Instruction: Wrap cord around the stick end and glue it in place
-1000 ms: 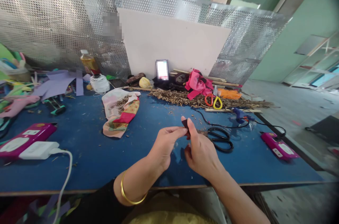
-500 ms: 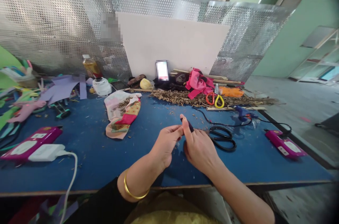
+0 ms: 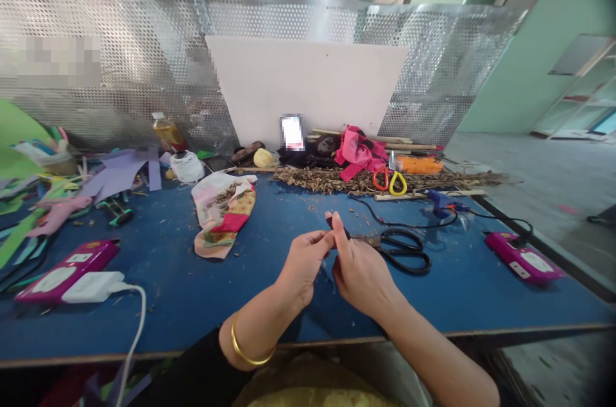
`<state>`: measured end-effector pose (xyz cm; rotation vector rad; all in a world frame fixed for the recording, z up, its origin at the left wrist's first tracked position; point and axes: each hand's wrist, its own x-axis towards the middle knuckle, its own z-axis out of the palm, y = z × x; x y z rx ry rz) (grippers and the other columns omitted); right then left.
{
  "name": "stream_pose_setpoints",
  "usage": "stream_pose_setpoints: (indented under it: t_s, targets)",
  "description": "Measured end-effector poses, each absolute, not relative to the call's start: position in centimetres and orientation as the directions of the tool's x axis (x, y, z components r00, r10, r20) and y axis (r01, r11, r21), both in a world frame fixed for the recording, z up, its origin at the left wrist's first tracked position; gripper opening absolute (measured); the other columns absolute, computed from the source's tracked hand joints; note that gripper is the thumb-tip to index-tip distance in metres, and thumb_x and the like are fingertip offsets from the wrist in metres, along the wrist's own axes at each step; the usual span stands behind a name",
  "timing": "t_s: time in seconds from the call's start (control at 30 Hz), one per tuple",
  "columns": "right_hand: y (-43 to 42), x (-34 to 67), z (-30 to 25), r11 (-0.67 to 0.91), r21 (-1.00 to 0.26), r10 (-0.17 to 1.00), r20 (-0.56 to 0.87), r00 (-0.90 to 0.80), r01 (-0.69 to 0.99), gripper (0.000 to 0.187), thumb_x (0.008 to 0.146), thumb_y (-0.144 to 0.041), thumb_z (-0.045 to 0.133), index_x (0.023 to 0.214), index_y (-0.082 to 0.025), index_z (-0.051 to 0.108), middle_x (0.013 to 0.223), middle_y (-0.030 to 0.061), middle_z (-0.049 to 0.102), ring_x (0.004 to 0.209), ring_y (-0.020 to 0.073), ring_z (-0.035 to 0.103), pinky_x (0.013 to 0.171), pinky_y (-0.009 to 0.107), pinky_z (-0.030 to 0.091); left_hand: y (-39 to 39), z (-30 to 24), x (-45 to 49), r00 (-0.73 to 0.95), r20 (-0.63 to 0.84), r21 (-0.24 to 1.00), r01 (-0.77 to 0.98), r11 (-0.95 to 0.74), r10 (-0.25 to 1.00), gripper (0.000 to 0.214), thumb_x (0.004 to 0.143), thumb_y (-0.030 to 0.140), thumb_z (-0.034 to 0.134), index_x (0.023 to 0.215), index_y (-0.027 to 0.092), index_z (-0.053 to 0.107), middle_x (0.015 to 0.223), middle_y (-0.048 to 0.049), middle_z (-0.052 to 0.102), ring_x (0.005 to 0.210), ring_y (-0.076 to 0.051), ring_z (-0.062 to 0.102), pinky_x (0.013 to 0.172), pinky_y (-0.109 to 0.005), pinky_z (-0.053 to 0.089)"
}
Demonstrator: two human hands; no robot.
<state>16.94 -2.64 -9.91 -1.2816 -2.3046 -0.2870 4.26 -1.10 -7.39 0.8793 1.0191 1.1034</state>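
Note:
Above the blue table [image 3: 269, 304], my two hands meet fingertip to fingertip. A small dark strip [image 3: 347, 227], perhaps cloth, runs behind the raised index finger of my right hand [image 3: 368, 272], which is closed on it. My left hand [image 3: 301, 269] is pinched at the same spot, its thumb and index finger pressed together against the strip's near part; most of the strip is hidden by fingers. Just right of my right hand lie black-handled scissors [image 3: 407, 250], blades partly behind the knuckles. A patchwork cloth piece [image 3: 226, 221] holding dry plant bits lies to the left.
Purple power strips [image 3: 72, 269] [image 3: 522, 256] lie at both sides; a white cable [image 3: 143, 323] hangs over the front edge. A blue glue gun [image 3: 445, 201], dried stalks [image 3: 317, 181], red-and-yellow-handled scissors [image 3: 397, 183], a phone [image 3: 292, 133] and a bottle [image 3: 168, 132] line the back.
The camera view has shifted slightly, and more of the black scissors' blades shows beside my right hand. Both hands keep nearly the same pose around the dark strip.

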Motion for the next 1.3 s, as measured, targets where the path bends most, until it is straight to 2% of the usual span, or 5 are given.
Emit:
stream_pose_setpoints:
  t_s: [0.47, 0.6, 0.77, 0.97, 1.3]
  targets:
    - [2.8, 16.1, -6.3, 0.580, -0.079, 0.765, 0.394, -0.509, 0.811, 0.092, 0.074, -0.013, 0.043, 0.149, -0.007, -0.010, 0.107, 0.0192, 0.065, 0.074, 0.0279, 0.064, 0.061, 0.039, 0.050, 5.2, -5.4, 3.8, -0.003, -0.150, 0.951, -0.275, 0.144, 0.989, 0.023, 0.055, 0.034, 0.074, 0.052, 0.015, 0.062, 0.054, 0.0000, 0.056, 0.058, -0.012, 0.049, 0.060, -0.025, 0.039]
    - [4.3, 15.6, -7.6, 0.577, -0.514, 0.816, 0.344, -0.464, 0.635, 0.094, 0.072, -0.010, 0.045, 0.151, -0.015, -0.004, 0.101, 0.0123, 0.068, 0.078, 0.0245, 0.066, 0.069, 0.038, 0.050, 5.8, -5.9, 3.0, -0.058, -0.142, 0.964, -0.235, 0.124, 0.988, 0.029, 0.059, 0.039, 0.075, 0.052, 0.013, 0.063, 0.053, -0.0018, 0.059, 0.056, -0.012, 0.050, 0.056, -0.024, 0.036]
    - [4.4, 16.3, -7.3, 0.124, -0.989, 0.919, 0.144, -0.366, -0.079, 0.089, 0.071, -0.012, 0.050, 0.149, -0.023, 0.010, 0.115, 0.0083, 0.064, 0.073, 0.0161, 0.066, 0.070, 0.033, 0.050, 5.4, -5.5, 2.8, -0.036, -0.086, 0.985, -0.156, 0.079, 0.996, 0.039, 0.075, 0.048, 0.064, 0.058, 0.013, 0.069, 0.059, -0.0041, 0.065, 0.059, -0.013, 0.055, 0.059, -0.025, 0.040]
    - [4.3, 18.2, -5.0, -0.304, -0.739, 0.889, 0.006, -0.458, -0.601, 0.049, 0.079, -0.029, 0.047, 0.126, -0.020, 0.052, 0.143, 0.0076, 0.045, 0.059, 0.0087, 0.057, 0.059, 0.028, 0.048, 5.4, -6.1, 3.1, -0.111, 0.041, 0.989, -0.136, -0.056, 0.993, 0.021, 0.073, 0.035, 0.069, 0.067, 0.015, 0.072, 0.067, -0.0021, 0.068, 0.070, -0.015, 0.059, 0.073, -0.026, 0.043]
    - [3.8, 18.3, -4.8, -0.500, -0.459, 0.835, -0.031, -0.549, -0.734, 0.053, 0.089, -0.038, 0.040, 0.136, -0.013, 0.043, 0.126, 0.0127, 0.060, 0.055, 0.0077, 0.053, 0.056, 0.025, 0.049, 4.8, -6.3, 3.9, 0.049, 0.085, 0.945, -0.319, -0.065, 0.995, 0.014, 0.064, 0.024, 0.078, 0.074, 0.016, 0.075, 0.076, -0.0023, 0.072, 0.077, -0.016, 0.060, 0.081, -0.028, 0.044]
